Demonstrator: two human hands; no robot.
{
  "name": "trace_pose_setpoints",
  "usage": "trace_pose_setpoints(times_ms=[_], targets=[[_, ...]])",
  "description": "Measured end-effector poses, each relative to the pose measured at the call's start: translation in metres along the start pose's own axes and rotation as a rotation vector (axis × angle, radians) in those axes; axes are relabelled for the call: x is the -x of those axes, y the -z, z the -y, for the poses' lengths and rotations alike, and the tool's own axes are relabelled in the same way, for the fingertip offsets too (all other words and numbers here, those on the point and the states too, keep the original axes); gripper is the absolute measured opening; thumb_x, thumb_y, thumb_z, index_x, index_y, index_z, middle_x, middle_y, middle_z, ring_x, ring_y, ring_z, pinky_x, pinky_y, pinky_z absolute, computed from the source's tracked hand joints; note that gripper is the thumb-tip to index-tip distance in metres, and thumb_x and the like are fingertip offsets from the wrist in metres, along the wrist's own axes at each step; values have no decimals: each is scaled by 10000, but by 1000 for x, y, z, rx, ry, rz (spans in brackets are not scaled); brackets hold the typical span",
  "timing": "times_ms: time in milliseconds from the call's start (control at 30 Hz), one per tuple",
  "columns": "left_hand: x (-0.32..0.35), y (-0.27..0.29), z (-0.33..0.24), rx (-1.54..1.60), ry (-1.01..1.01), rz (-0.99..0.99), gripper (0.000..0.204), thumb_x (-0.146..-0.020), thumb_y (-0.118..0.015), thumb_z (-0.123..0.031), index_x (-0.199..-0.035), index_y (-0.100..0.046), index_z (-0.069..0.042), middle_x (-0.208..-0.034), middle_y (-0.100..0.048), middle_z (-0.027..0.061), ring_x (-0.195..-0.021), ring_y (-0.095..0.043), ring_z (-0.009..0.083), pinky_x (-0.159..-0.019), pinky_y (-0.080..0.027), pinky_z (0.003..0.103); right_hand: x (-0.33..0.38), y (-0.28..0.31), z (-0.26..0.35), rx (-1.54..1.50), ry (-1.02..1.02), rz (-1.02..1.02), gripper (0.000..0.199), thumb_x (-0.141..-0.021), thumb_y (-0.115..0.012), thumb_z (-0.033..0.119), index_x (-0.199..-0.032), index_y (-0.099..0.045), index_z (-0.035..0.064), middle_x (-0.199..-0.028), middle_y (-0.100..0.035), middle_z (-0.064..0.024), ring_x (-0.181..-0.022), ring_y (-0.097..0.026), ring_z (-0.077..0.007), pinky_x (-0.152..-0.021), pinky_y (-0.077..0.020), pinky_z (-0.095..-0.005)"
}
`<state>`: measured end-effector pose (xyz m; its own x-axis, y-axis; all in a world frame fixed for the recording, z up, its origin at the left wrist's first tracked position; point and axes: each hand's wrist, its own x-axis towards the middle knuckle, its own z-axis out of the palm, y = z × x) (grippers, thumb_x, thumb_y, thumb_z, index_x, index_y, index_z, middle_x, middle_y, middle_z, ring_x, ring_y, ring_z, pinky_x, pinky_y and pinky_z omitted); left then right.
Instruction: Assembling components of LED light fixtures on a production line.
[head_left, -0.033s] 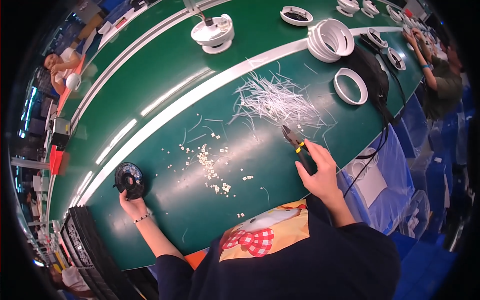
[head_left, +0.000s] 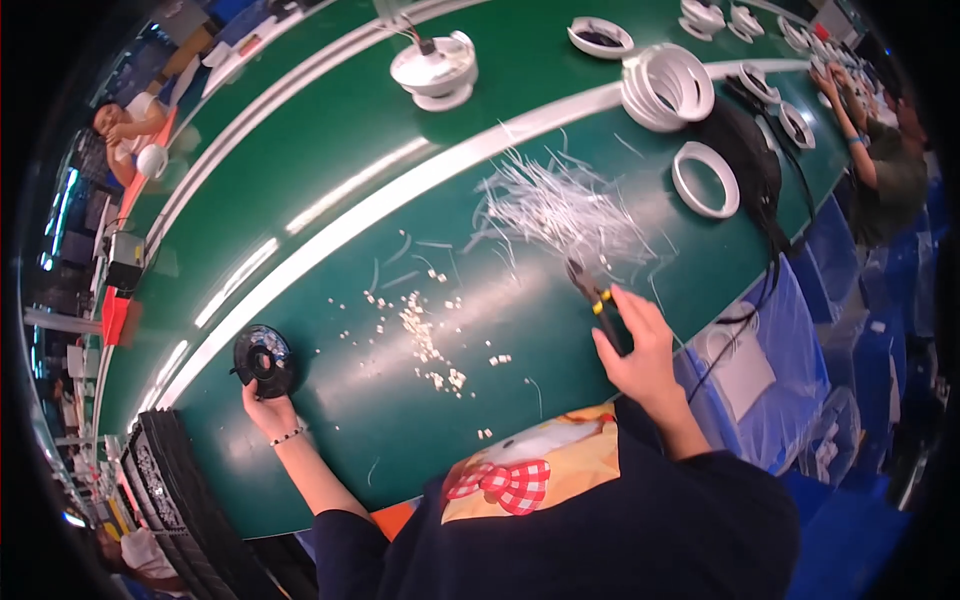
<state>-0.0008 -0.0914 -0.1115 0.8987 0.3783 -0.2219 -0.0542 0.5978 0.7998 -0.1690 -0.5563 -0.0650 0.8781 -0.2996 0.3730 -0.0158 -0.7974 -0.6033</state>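
Note:
My left hand (head_left: pixel 268 402) reaches out to the left and grips a black round part (head_left: pixel 262 359) that rests on the green table (head_left: pixel 340 190). My right hand (head_left: pixel 638 345) holds a pair of cutters with yellow and black handles (head_left: pixel 592 291), its jaws pointing at a heap of thin white wires (head_left: pixel 560 205). Small white cut-off bits (head_left: pixel 425 340) lie scattered between my two hands.
White rings (head_left: pixel 705 180) and a stack of white rings (head_left: pixel 667 88) lie at the right. A white round housing (head_left: pixel 434 68) stands farther back. Black cables (head_left: pixel 760 190) run along the right edge. Other people sit at the far left and far right. Black round parts are stacked at the lower left (head_left: pixel 170 490).

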Motion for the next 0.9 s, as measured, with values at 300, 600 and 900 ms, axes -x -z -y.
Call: trace_pose_setpoints(times_ms=[300, 600, 900], targets=[[16, -27, 18, -129, -193, -9, 163, -711, -426, -33, -858, -496, -32, -870, -533, 53, -844, -517, 148, -759, -423, 274, 19, -26, 5, 295, 89, 228, 681, -657, -615, 185, -1216, -332, -82, -1237, -374, -211, -1092, -354, -381, -909, -245, -465], [32, -20, 4, -67, -156, 17, 302, -746, -371, -16, -1029, -470, 26, -1016, -542, 107, -951, -531, 198, -850, -421, 310, -2, -21, 29, 333, -3, 242, 766, -742, -526, 409, -1272, -262, -76, -1327, -222, -279, -1254, -145, -404, -996, -83, -539], [26, -26, 4, -69, -148, 21, 285, -757, -364, -19, -1019, -465, 25, -1011, -544, 111, -930, -550, 207, -827, -445, 315, -95, 35, -139, 905, -326, -154, 406, -838, -482, 279, -1152, -465, 21, -1275, -399, -95, -1208, -316, -304, -975, -186, -535]])
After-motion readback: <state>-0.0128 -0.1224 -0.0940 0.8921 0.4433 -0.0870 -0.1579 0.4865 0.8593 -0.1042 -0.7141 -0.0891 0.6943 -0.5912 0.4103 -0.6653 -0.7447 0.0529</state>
